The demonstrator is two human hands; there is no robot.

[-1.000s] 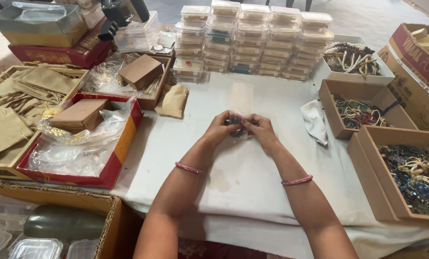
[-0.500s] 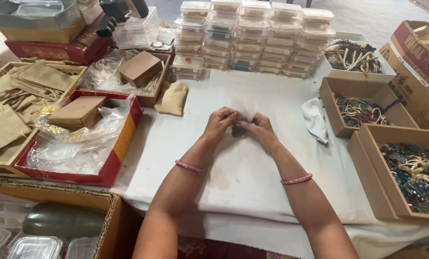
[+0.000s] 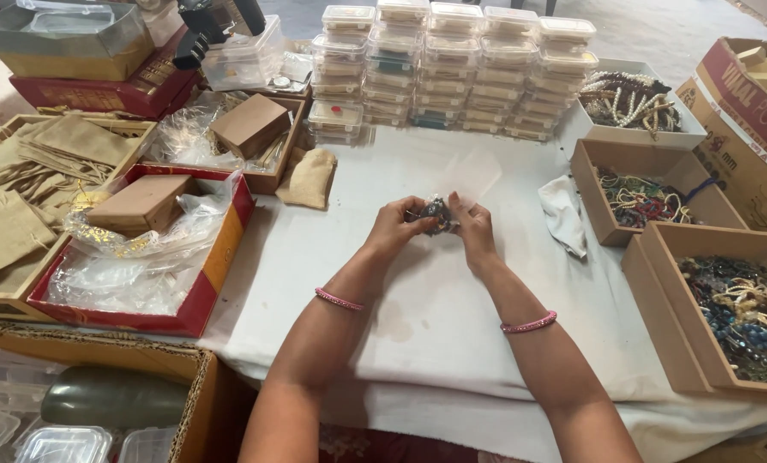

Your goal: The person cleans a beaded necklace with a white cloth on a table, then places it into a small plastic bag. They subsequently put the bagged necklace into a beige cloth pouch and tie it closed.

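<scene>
A: Two hands, head view only. Left hand (image 3: 398,225) and right hand (image 3: 472,228) meet over the middle of the white cloth (image 3: 452,326), fingers of both pinched closed on a small dark beaded bundle (image 3: 435,212) held between them, just above the cloth.

B: Wrists?

A: Pink bangle (image 3: 339,299) on the left, another pink bangle (image 3: 529,323) on the right.

B: Right side of the table?

A: Three open cardboard boxes of bead jewellery: nearest one (image 3: 726,313) with blue and mixed beads, middle one (image 3: 649,193) with coloured strings, far white tray (image 3: 632,101) with pearl-like strands. White rag (image 3: 565,214) lies beside the middle box.

B: Far edge?

A: Stacks of small clear lidded containers (image 3: 452,64), well apart from the hands.

B: Left?

A: Red tray (image 3: 216,266) with crinkled clear plastic and a brown box (image 3: 143,199) in it, tan cloth pouch (image 3: 309,177) on the cloth near it, pile of tan drawstring bags (image 3: 32,180) further left. Bottom left, cardboard carton (image 3: 190,386) with clear tubs.
</scene>
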